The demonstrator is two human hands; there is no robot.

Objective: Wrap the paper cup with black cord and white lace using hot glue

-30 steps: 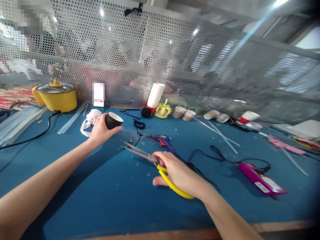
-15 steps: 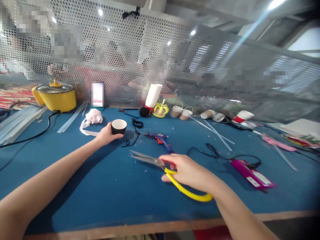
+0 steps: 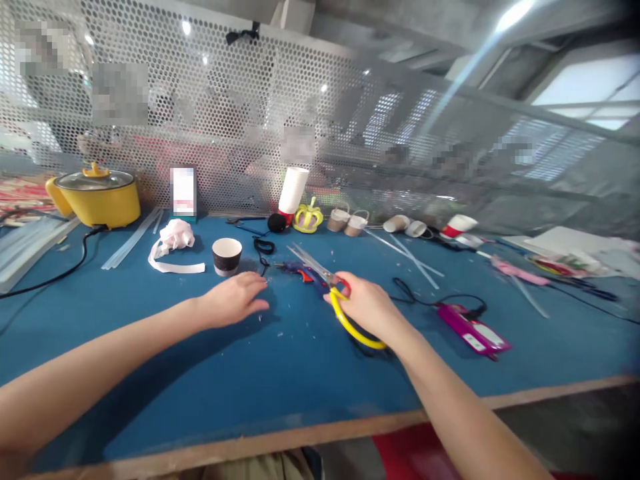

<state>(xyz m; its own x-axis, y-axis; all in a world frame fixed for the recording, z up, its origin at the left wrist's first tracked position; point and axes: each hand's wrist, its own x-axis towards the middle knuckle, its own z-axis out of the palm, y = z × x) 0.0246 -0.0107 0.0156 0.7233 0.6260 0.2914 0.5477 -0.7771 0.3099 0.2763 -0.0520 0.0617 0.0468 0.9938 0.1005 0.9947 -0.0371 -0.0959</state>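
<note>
In my right hand [image 3: 367,303] is a pair of scissors [image 3: 345,313] with yellow and red handles, its blades parted and pointing away to the left. Behind the blades lies a blue glue gun [image 3: 313,277], partly covered by them. My left hand [image 3: 234,300] hovers over the blue table with its fingers apart, holding nothing. Just beyond it a small paper cup [image 3: 227,256] with a black band stands upright. Left of the cup is a crumpled bundle of pale ribbon [image 3: 176,235], one strip trailing out. A thin black cord [image 3: 263,247] lies right of the cup.
A yellow electric pot [image 3: 105,203] and clear glue sticks [image 3: 131,239] are at the left. Along the mesh screen stand a phone [image 3: 183,192], stacked white cups [image 3: 293,190], a yellow crown-shaped piece [image 3: 307,218] and small baskets [image 3: 356,224]. A purple power strip [image 3: 474,330] lies right.
My left hand has let go of the black-banded cup, which now stands on the table, and moved right and nearer. My right hand has carried the scissors farther forward, over the glue gun.
</note>
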